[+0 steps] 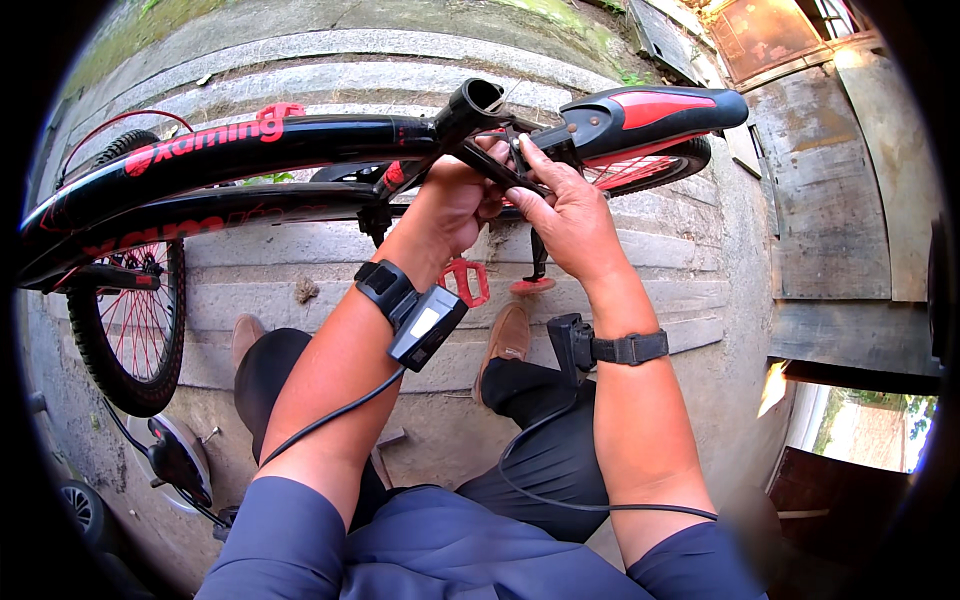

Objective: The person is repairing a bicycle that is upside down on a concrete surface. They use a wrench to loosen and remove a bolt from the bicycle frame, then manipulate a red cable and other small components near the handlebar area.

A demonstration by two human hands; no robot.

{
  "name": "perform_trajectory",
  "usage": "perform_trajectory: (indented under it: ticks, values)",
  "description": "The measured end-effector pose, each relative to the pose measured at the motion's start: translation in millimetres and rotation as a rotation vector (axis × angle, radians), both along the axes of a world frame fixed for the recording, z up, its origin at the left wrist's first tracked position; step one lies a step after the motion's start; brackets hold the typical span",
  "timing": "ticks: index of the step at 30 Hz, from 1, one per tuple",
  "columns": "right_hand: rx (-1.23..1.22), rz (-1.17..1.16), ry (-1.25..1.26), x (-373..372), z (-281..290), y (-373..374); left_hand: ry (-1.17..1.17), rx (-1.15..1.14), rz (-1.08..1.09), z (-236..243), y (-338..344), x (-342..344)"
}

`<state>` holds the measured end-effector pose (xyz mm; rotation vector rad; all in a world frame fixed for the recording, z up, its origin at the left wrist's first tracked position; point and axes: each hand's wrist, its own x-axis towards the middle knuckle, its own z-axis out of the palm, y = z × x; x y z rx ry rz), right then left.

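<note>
A black bicycle frame [280,142] with red lettering stands crosswise before me. Its seat tube [462,112] has an open upper end. Behind it, a black-and-red rear mudguard [655,110] extends right above the rear wheel [685,160]. My left hand [455,205] is closed, its fingers curled round a black frame bar below the seat tube; some fingertips are hidden. With thumb and forefinger, my right hand [575,205] pinches the black mudguard bracket [555,147] at its front end. Any small fastener between the fingers is hidden.
Below the frame are a red pedal [468,283] and a kickstand [538,255] on a red disc. The front wheel [130,330] is at left. Wooden panels [825,185] line the right side. Another object with a black handle [175,462] stands lower left, near a small wheel [85,508].
</note>
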<state>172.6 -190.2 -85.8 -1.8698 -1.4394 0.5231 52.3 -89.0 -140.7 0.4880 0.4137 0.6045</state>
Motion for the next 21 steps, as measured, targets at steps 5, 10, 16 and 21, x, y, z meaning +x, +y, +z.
perform_trajectory:
  ticks: [5,10,16,21]
  values:
    - [-0.025,-0.012,-0.015,-0.5,0.8,0.2,0.084,0.056,-0.022,-2.1,2.2,0.5]
    - [-0.022,-0.008,-0.028,-0.7,2.9,0.4,0.051,0.031,-0.016,1.1,0.6,0.9]
    - [0.005,0.000,-0.012,-0.9,1.0,0.6,0.101,0.064,-0.006,-1.0,1.8,2.5]
    - [0.019,0.005,-0.023,-0.7,0.2,0.0,0.009,0.005,-0.012,1.4,0.6,-0.4]
